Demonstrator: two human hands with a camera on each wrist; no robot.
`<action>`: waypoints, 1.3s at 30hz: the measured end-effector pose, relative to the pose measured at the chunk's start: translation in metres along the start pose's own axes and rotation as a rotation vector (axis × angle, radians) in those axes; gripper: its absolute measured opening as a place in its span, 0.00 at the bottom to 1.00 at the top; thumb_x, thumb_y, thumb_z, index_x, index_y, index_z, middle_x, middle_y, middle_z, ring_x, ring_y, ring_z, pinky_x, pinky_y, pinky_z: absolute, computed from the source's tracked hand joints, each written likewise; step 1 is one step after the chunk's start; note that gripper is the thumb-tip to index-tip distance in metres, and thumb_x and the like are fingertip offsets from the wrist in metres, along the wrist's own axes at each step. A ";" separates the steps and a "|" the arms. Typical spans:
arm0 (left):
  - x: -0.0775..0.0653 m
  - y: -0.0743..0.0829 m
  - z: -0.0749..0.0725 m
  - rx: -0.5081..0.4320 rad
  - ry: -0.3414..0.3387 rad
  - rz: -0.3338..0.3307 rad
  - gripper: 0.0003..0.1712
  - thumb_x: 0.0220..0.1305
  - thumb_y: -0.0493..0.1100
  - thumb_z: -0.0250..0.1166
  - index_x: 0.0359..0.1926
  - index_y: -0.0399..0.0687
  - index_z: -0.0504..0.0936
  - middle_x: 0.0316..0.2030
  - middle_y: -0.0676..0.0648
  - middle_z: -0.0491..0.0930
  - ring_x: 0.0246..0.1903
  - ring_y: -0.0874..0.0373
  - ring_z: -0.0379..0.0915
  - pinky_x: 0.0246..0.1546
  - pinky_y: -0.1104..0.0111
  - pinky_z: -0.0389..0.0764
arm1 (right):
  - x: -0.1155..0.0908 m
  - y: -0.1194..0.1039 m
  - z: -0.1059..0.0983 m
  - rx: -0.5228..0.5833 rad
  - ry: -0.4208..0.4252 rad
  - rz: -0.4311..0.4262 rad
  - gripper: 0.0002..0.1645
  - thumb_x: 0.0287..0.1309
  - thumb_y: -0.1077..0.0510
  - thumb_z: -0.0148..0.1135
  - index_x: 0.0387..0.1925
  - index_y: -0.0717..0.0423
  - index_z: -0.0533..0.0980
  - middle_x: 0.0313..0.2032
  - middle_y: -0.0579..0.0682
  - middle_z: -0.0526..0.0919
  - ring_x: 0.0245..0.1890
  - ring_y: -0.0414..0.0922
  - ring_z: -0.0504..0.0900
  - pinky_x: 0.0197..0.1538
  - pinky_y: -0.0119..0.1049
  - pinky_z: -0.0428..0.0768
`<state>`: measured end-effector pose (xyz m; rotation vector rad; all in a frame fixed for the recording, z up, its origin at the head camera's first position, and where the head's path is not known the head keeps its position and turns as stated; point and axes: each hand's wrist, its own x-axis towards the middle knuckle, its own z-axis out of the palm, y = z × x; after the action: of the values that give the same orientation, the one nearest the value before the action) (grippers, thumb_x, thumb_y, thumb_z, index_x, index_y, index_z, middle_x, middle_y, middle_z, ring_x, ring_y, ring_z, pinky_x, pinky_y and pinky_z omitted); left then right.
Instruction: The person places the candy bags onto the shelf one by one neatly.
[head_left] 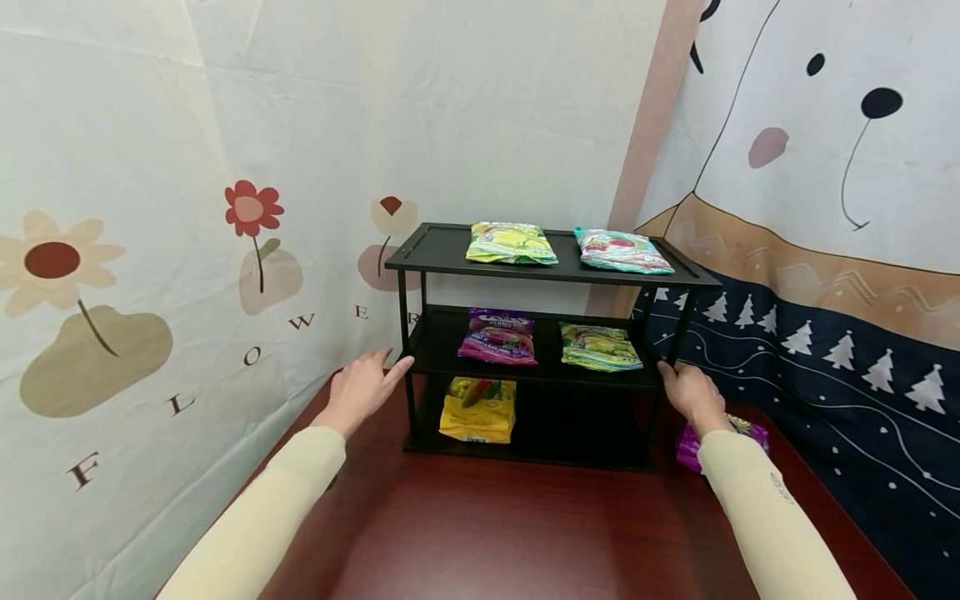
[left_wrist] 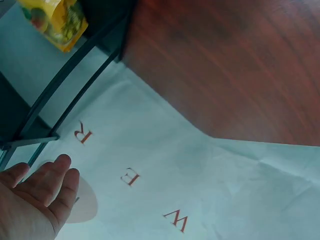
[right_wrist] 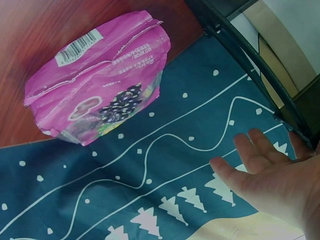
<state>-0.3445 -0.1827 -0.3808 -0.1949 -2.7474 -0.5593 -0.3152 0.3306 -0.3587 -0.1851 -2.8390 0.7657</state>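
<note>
A black three-tier shelf rack (head_left: 435,247) stands on the table between my two hands. My left hand (head_left: 363,385) is at its left side, thumb at the front post and the other fingers extended. On the opposite side, my right hand (head_left: 692,392) has its fingertips at the right post, with fingers loosely extended in the right wrist view. On the top tier lie a yellow-green candy bag (head_left: 512,243) and a teal-edged candy bag (head_left: 624,252). The middle tier carries a purple candy bag (head_left: 497,337) and a green candy bag (head_left: 600,347). A yellow bag (head_left: 477,412) sits on the bottom tier.
A magenta bag (right_wrist: 100,75) with a grape picture lies on the table right of the rack, partly behind my right forearm in the head view. The reddish-brown table (head_left: 495,533) meets a white flower-print cloth (head_left: 315,125) and a navy tree-print cloth (head_left: 847,400).
</note>
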 end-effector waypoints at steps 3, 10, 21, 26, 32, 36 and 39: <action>0.007 0.003 -0.004 0.000 0.002 -0.001 0.49 0.70 0.75 0.42 0.72 0.39 0.66 0.64 0.32 0.71 0.57 0.34 0.71 0.52 0.40 0.73 | 0.000 -0.001 0.000 0.000 -0.001 -0.003 0.37 0.77 0.39 0.32 0.53 0.68 0.72 0.54 0.75 0.72 0.51 0.70 0.72 0.52 0.66 0.68; 0.020 0.011 -0.006 -0.014 -0.013 0.004 0.42 0.73 0.65 0.51 0.72 0.39 0.65 0.64 0.31 0.70 0.59 0.34 0.70 0.53 0.42 0.73 | 0.001 -0.002 0.000 -0.009 -0.018 -0.003 0.39 0.77 0.38 0.32 0.57 0.69 0.70 0.57 0.76 0.70 0.52 0.70 0.71 0.53 0.66 0.68; 0.029 0.016 -0.004 0.023 -0.043 0.003 0.39 0.74 0.60 0.52 0.71 0.32 0.64 0.64 0.29 0.69 0.58 0.33 0.70 0.53 0.42 0.74 | 0.005 -0.001 0.002 -0.005 -0.010 -0.021 0.38 0.77 0.38 0.32 0.55 0.68 0.71 0.55 0.74 0.72 0.50 0.68 0.72 0.50 0.65 0.69; 0.034 0.016 0.000 0.010 -0.073 -0.010 0.39 0.75 0.60 0.50 0.70 0.31 0.65 0.63 0.28 0.69 0.57 0.33 0.71 0.53 0.43 0.74 | 0.005 0.005 0.001 0.026 -0.025 -0.033 0.39 0.76 0.37 0.32 0.58 0.67 0.71 0.55 0.72 0.72 0.50 0.67 0.71 0.49 0.63 0.70; 0.036 0.019 0.001 -0.044 -0.079 -0.027 0.36 0.76 0.57 0.50 0.67 0.30 0.69 0.61 0.27 0.71 0.57 0.33 0.71 0.55 0.44 0.73 | 0.005 0.009 -0.002 0.036 -0.060 -0.054 0.42 0.76 0.35 0.30 0.66 0.67 0.66 0.62 0.74 0.68 0.56 0.69 0.69 0.53 0.65 0.68; 0.036 0.019 0.001 -0.089 -0.073 -0.027 0.31 0.77 0.55 0.50 0.63 0.32 0.74 0.57 0.29 0.76 0.53 0.35 0.75 0.52 0.46 0.76 | 0.005 0.010 -0.005 0.038 -0.083 -0.066 0.43 0.76 0.36 0.30 0.68 0.69 0.63 0.63 0.75 0.65 0.59 0.70 0.67 0.56 0.66 0.67; 0.035 0.019 0.002 -0.116 -0.083 -0.026 0.28 0.78 0.53 0.48 0.61 0.34 0.76 0.55 0.31 0.78 0.51 0.37 0.77 0.50 0.47 0.76 | 0.005 0.011 -0.007 0.068 -0.114 -0.065 0.44 0.76 0.35 0.31 0.71 0.68 0.60 0.65 0.76 0.62 0.62 0.72 0.63 0.59 0.67 0.64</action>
<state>-0.3742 -0.1626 -0.3638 -0.2144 -2.8032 -0.7344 -0.3175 0.3447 -0.3577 -0.0401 -2.9036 0.8846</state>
